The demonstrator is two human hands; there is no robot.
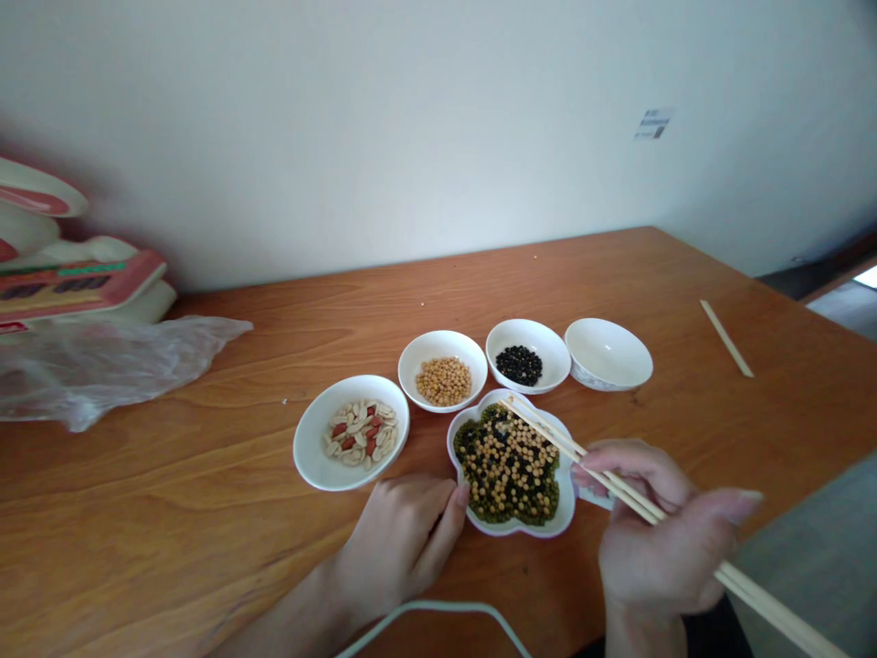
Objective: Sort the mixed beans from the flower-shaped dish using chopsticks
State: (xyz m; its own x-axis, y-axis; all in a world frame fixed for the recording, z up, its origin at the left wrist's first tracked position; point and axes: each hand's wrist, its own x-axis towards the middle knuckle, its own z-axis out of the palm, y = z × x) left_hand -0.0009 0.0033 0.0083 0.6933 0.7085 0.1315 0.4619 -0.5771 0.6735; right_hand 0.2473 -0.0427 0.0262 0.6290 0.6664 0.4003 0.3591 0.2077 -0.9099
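Note:
A white flower-shaped dish (505, 528) holds green, black and yellow beans mixed together. My left hand (404, 535) rests on the table at the dish's left side, fingers curled in and closed at its rim. Wooden chopsticks (630, 498) lie in the grip of my right hand (658, 525), their tips over the dish's far edge; a small pale bean seems to be at the tips. Behind the dish stand a white bowl of yellow soybeans (444, 381) and a bowl of black beans (519, 365). To the left is a bowl of peanuts (362, 434).
A white bowl (608, 352) with nothing visible inside stands at the back right. A pale stick (726, 338) lies farther right. A toy keyboard (75, 283) and clear plastic bag (130, 361) are at the left. A pale cord (438, 605) loops in front.

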